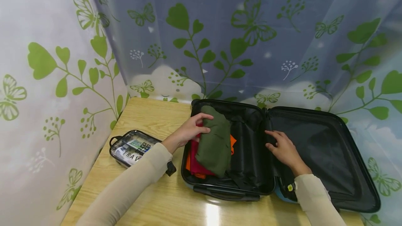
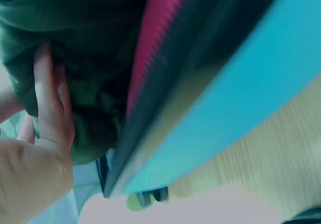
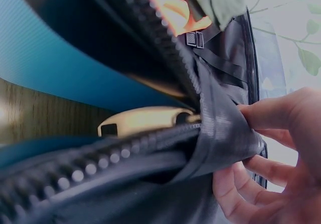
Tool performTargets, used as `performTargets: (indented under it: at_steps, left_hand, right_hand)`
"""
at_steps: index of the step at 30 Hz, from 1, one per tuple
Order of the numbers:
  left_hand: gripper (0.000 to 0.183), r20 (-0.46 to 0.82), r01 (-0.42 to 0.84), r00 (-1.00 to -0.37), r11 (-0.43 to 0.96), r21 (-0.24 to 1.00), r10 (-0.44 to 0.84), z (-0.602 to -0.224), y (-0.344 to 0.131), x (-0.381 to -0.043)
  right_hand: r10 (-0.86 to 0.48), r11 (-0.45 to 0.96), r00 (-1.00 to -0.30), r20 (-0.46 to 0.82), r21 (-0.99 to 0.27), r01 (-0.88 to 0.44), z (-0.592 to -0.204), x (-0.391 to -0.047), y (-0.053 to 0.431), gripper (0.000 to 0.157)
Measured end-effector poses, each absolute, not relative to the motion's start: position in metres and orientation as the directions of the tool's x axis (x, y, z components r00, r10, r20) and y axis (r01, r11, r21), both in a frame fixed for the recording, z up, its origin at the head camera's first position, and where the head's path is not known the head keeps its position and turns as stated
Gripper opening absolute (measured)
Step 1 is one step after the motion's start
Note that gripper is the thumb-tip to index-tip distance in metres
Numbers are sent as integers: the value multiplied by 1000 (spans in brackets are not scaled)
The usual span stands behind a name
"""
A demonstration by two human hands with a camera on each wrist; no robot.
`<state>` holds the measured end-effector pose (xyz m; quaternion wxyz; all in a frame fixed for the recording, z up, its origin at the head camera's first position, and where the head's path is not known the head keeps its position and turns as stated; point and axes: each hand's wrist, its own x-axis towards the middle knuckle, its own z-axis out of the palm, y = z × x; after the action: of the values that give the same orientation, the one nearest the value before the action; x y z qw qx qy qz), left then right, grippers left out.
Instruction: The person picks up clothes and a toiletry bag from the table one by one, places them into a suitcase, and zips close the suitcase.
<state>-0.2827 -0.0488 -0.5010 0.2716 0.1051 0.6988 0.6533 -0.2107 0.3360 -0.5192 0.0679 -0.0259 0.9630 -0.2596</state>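
Observation:
An open suitcase lies on the table, its packed half (image 1: 248,180) on the left and its lid half (image 1: 317,156) on the right. My left hand (image 1: 188,130) grips the left edge of a folded dark green cloth (image 1: 216,145). This cloth lies on red cloth (image 1: 197,161) and orange cloth (image 1: 233,144) in the packed half. In the left wrist view, fingers (image 2: 50,98) press into the green fabric; part of the hand is cut off there. My right hand (image 1: 284,147) touches the dark lining (image 3: 225,128) along the hinge, its fingers loosely spread.
A clear zipped pouch (image 1: 125,138) with letters on it lies left of the suitcase, partly behind my left sleeve (image 1: 135,180). A black strap with a buckle (image 3: 193,39) runs inside the packed half. Behind the wooden table (image 1: 150,109) hangs a patterned curtain (image 1: 201,20).

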Motion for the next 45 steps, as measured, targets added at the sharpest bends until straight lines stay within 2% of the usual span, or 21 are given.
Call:
performTargets:
  at_steps: [5, 8, 11, 14, 23, 35, 45]
  left_hand:
    - [51, -278, -212, -808, 184, 960, 519, -510, -57, -289]
    - [49, -237, -44, -836, 371, 927, 494, -510, -60, -288]
    - [48, -162, 171, -884, 626, 761, 438, -506, -65, -286]
    - [47, -95, 256, -921, 769, 586, 379, -501, -71, -285]
    - [31, -117, 228, -922, 762, 606, 369, -507, -93, -289]
    - [32, -195, 68, -935, 691, 720, 295, -519, -133, -290]
    - [32, -221, -8, -948, 679, 734, 227, -532, -158, -284]
  right_hand:
    - [-86, 862, -989, -117, -507, -15, -519, -210, 336, 58]
    - [-90, 858, -989, -118, -514, -16, -520, -210, 336, 58]
    - [-96, 856, -989, -117, -517, -22, -521, -210, 337, 58]
    - [-96, 855, -989, -112, -519, -24, -522, -211, 337, 58]
    - [-94, 855, -989, -116, -519, -20, -522, -211, 339, 58]
    - [-93, 853, -990, -107, -521, -24, -522, -212, 339, 58]
    - [-95, 849, -990, -105, -527, -25, -524, -211, 339, 58]
